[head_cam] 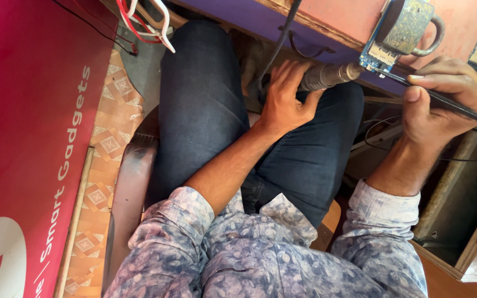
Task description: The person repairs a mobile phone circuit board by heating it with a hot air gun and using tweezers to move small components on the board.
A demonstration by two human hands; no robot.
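Head view, looking down at a seated person. Nearest the camera are the rolled sleeves of a blue-grey patterned shirt (260, 254), then the dark blue denim jeans (211, 110) over the lap.

Beyond the knees, the left hand (284, 102) is clenched around the grey cylindrical handle of a hot-air tool (327, 76), whose metal nozzle points toward the near edge of the table (316, 27). A black cable (282, 38) runs from the handle's rear up past that edge.

The right hand (443, 102) grasps thin black metal tweezers (443, 99) between thumb and fingers; their tips reach the small blue circuit board (379, 54). The board sits at the table's near edge, just beyond the nozzle mouth and up and to the left of the right hand, apparently touching neither hand. A worn, round metal part (409, 25) lies over the board's far side.

Risks, as judged: the nozzle is close to the right fingers and above the jeans, so a slip of the left wrist could burn skin or cloth. The board overhangs the edge; a push from the tweezers could tip it off.

At left, a large red printed panel (28, 138) stands on the patterned tile floor (109, 143); red and white wires (150, 22) hang farthest away.
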